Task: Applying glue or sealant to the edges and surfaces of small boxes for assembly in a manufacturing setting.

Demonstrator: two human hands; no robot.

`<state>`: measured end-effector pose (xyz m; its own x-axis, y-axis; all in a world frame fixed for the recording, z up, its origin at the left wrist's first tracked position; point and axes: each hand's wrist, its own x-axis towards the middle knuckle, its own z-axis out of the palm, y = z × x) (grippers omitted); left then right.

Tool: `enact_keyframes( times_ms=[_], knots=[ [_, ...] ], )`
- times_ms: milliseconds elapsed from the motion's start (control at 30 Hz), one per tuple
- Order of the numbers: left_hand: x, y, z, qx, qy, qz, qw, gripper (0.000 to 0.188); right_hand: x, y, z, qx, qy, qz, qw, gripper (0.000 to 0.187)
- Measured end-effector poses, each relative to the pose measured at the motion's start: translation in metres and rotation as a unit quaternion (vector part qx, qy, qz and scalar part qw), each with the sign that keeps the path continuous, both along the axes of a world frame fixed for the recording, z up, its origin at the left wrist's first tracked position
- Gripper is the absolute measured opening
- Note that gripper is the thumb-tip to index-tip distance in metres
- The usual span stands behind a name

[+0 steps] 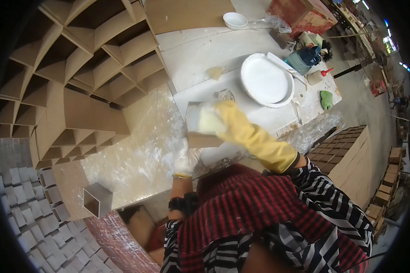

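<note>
A brown cardboard box (204,140) sits on the table before me, its upper face partly covered with white. My right hand (227,113), in a long yellow rubber glove, holds a pale yellow sponge (211,121) against that face; the glove is slightly blurred. At the box's near left corner is my left hand (187,157) in a thin white glove, gripping the side of the box; its fingertips are partly hidden. Beyond the right glove stands a round white basin (266,79) of white liquid, with a flat white stick (280,61) across its rim.
Cardboard boxes with open square cells (89,107) are stacked at left. One small box (97,200) stands at the table's left corner. A white bowl (235,20), a blue-green jug (301,59), a red-tipped bottle (317,76) and a green cloth (326,100) lie farther off.
</note>
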<state>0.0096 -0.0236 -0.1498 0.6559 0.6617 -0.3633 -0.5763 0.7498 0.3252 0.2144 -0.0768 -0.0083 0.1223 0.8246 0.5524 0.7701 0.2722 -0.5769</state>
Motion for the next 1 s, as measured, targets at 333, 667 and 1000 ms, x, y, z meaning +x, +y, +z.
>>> enact_keyframes(
  times_ms=[333,667,1000],
  knots=[
    [-0.011,0.005,-0.016,-0.010,-0.036,-0.019,0.999,0.058,-0.016,0.028,0.002,-0.230,-0.088,-0.054,0.968,0.054],
    [-0.010,0.000,-0.044,0.051,0.067,-0.009,0.996,0.043,-0.015,-0.004,0.014,-0.380,-0.025,0.019,0.924,0.053],
    [-0.013,0.009,-0.040,0.574,0.443,-0.213,0.655,0.053,-0.023,0.009,0.010,-0.287,-0.224,-0.021,0.931,0.049]
  ],
)
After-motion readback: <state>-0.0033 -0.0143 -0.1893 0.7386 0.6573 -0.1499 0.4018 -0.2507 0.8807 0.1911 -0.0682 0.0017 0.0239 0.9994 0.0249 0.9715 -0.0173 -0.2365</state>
